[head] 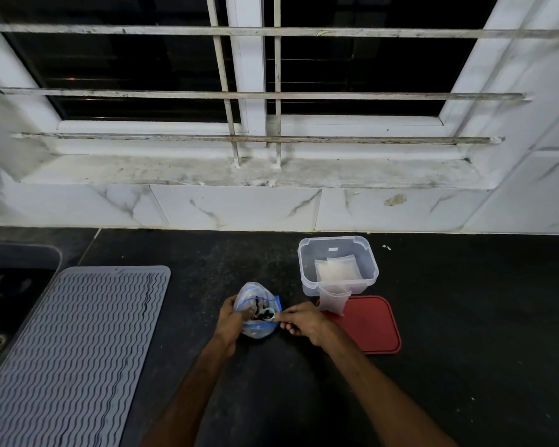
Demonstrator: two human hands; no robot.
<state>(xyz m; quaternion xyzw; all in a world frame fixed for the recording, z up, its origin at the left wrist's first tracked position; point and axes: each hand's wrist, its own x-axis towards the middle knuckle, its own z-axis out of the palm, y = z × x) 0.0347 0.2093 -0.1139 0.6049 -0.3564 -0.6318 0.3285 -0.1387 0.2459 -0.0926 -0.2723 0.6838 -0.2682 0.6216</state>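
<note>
Your L hand (231, 321) curls round the zip bag (254, 290) at its 9 o'clock side, R hand (304, 322) pinches the rim at 3 o'clock; bag's on the counter (465, 333), dead centre. Film looks thin, floppy, slick & light, so take it by the stiffer blue zip strip (259, 326).

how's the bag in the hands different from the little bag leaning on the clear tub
The held zip bag has a blue seal strip and dark contents; the leaning bag is plain clear with pale contents. The left hand and right hand grip the held zip bag; the leaning bag stands untouched against the clear tub, on the red lid. Both are see-through plastic.
</note>
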